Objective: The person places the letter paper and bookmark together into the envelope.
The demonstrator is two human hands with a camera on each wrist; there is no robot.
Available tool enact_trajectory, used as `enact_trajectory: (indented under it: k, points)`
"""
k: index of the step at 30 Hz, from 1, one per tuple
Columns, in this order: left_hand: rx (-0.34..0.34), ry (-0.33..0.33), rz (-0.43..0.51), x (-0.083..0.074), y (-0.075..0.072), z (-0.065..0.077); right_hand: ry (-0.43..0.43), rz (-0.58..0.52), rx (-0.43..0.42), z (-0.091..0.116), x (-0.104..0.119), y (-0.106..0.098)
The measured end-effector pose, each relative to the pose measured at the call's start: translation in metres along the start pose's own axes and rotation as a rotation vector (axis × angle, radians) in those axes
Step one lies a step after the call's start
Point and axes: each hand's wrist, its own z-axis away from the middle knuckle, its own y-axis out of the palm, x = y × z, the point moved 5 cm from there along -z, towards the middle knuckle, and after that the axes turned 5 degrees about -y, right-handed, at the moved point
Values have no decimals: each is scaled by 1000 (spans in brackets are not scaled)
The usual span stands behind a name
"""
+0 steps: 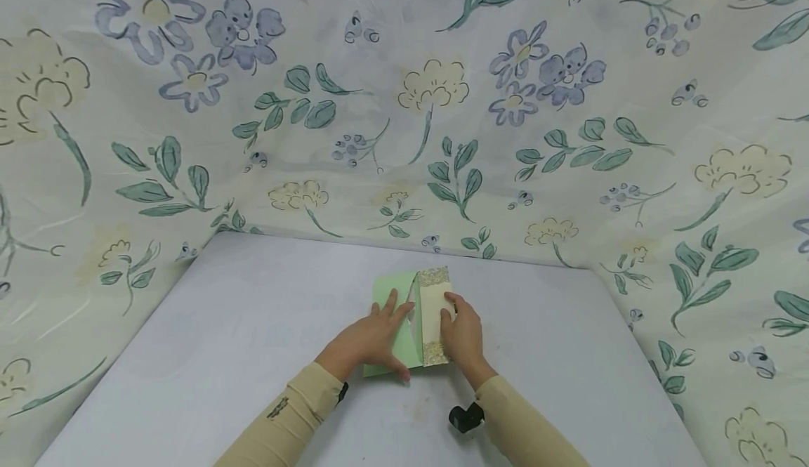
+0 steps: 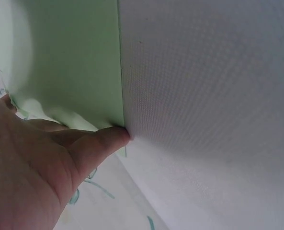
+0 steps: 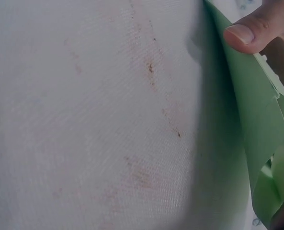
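Note:
A light green folded paper card lies near the middle of the white table. Its right part carries a cream panel with speckled gold bands at the top and bottom ends. Between the green part and this panel, a gap opens in the paper. My left hand presses on the green part with fingers spread, its thumb at the near edge. In the left wrist view, that thumb tip touches the green sheet's edge. My right hand grips the card's right side; in the right wrist view, the thumb lies against the raised green paper.
The white table extends around the card, with faint reddish-brown stains on its surface close to the right hand. A floral curtain encloses the table's back and sides. A black wrist mount hangs by the right sleeve.

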Motion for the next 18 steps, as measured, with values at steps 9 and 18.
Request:
enact_trajectory:
  k: [9, 18]
  points:
    - [4, 4, 16, 1, 1, 0, 5, -10, -13, 0, 1, 1]
    - [-1, 12, 13, 2, 1, 0, -8, -8, -24, 2, 1, 4]
